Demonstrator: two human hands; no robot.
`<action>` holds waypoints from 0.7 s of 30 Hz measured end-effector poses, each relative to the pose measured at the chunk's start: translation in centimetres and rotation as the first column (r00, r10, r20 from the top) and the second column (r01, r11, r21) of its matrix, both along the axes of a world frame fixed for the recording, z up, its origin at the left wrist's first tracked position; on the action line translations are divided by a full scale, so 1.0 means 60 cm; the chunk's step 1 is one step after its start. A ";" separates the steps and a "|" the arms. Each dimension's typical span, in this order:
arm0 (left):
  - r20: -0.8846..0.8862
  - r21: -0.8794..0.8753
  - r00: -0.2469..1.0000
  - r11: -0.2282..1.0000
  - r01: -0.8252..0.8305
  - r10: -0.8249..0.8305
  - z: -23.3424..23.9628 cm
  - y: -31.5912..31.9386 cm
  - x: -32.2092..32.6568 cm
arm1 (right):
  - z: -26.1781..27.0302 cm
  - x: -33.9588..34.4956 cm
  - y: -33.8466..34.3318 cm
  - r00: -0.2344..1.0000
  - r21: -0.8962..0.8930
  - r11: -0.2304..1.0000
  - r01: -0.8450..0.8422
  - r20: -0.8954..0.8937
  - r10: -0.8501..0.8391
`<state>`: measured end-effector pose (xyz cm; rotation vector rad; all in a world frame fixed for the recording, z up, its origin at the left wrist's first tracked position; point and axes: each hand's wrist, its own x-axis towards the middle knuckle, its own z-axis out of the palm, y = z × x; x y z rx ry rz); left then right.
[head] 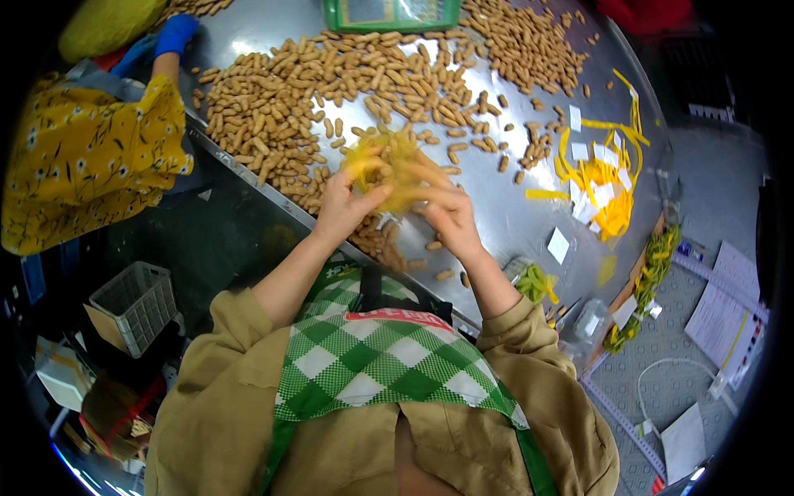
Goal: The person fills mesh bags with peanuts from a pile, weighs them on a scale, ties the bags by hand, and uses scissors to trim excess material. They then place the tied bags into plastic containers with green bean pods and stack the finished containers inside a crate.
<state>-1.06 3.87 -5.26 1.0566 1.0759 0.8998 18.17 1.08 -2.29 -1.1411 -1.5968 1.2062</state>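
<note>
Both my hands hold a yellow mesh net bag (397,167) above the metal table, with peanuts in shell showing in and around it. My left hand (353,201) grips its near left side, thumb and fingers pinched on the mesh. On the other side, my right hand (443,201) has its fingers against the net; they are blurred, and their hold is partly hidden. A broad heap of unshelled peanuts (267,111) lies beyond and left of my hands. More loose peanuts (381,245) lie just below the net at the near edge.
A green scale (392,15) stands at the far side. Yellow strips with white tags (598,186) lie right, near green ties (536,284) and a clear plastic container (590,319). A co-worker's blue-gloved hand (177,34) is at upper left. A grey crate (144,307) stands below left.
</note>
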 end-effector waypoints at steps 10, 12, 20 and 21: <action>-0.648 0.193 0.755 0.938 0.289 -0.100 -0.022 -0.064 -0.012 | -0.053 0.010 -0.057 0.842 -0.487 0.687 0.538 0.268 -0.469; -0.591 0.058 0.794 0.974 0.220 -0.144 -0.020 -0.061 -0.004 | -0.063 0.009 -0.054 0.788 -0.243 0.812 0.530 0.494 -0.367; 0.189 -0.559 0.976 0.829 0.018 0.107 0.064 -0.044 0.020 | -0.031 0.048 -0.069 0.742 -0.665 0.689 0.287 -0.300 -0.599; 0.264 -0.601 0.949 0.799 0.022 0.173 0.082 -0.044 0.018 | -0.025 0.050 -0.072 0.514 -0.696 0.690 0.201 -0.524 -0.679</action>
